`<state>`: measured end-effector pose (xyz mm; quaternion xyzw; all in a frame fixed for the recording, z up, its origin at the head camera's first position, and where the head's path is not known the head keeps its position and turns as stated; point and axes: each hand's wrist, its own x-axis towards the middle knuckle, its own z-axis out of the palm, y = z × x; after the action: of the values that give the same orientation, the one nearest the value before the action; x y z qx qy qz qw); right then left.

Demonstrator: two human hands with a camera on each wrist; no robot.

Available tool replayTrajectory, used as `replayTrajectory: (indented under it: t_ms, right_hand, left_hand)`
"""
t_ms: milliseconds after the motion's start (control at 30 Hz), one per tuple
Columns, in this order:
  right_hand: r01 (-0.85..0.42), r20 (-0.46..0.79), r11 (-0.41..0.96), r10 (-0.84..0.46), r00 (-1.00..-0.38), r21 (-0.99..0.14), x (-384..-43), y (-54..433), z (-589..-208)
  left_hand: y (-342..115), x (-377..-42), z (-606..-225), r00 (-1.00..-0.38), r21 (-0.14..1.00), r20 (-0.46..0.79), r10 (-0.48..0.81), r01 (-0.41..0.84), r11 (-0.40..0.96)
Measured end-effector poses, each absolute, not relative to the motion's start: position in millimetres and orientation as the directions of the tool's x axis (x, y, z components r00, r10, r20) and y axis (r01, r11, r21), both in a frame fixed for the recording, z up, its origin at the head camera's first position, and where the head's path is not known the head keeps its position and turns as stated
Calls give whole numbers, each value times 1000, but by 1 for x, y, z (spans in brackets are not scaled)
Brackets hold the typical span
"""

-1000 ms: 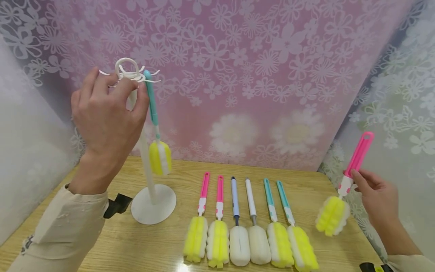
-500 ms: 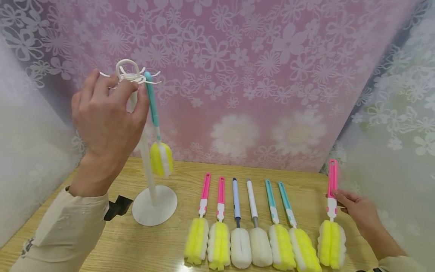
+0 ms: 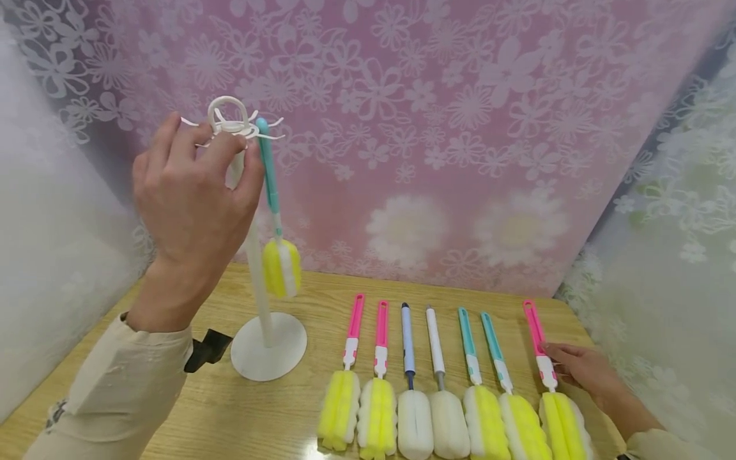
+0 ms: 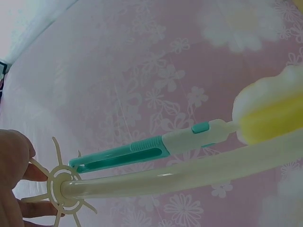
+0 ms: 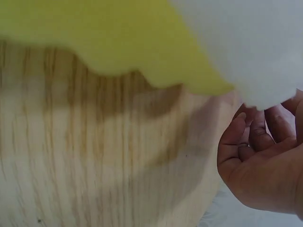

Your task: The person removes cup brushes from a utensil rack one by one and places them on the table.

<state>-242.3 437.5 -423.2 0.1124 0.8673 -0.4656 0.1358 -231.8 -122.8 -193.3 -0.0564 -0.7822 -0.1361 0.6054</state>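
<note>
With thumb and fingers, my left hand [image 3: 195,185] grips the hooked top of a white stand [image 3: 268,358]; in the left wrist view its hooks [image 4: 56,151] spread out like spokes. From one hook hangs a teal-handled sponge bottle brush [image 3: 270,185], its yellow and white head downward. At the right, my right hand [image 3: 589,377] pinches a pink-handled sponge bottle brush [image 3: 533,327] by the lower handle. That brush lies low at the right end of a row of brushes. Its yellow and white sponge [image 5: 118,38] fills the top of the right wrist view.
On the wooden table [image 3: 218,415] several brushes lie side by side: pink-handled ones [image 3: 355,319], a blue-handled one [image 3: 407,338], a white-handled one [image 3: 435,338] and teal-handled ones [image 3: 468,335]. A pink flowered curtain [image 3: 402,160] stands behind, with pale cloth [image 3: 678,306] at the right.
My right hand has brought the pink-handled brush down and to the left, from mid-air to the end of the row. My left hand keeps its grip on the stand; the view shifts slightly.
</note>
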Motion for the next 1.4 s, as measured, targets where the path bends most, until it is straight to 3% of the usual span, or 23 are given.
replayTrajectory:
  t_ms: [433, 833, 1133, 1400]
  right_hand:
    - [307, -332, 632, 83, -940, -712, -244, 427, -438]
    - [339, -345, 563, 101, -933, -753, -241, 421, -444]
    - [334, -343, 577, 98, -934, -745, -241, 417, -443]
    - [299, -344, 662, 65, -937, -687, -242, 423, -437]
  left_hand:
    - [-121, -235, -194, -272, 215, 952, -141, 266, 940]
    - [-123, -234, -195, -274, 180, 956, -105, 263, 948]
    - [-122, -232, -193, -331, 212, 936, -117, 267, 940]
    - [-122, -232, -193, -331, 220, 935, -127, 262, 940]
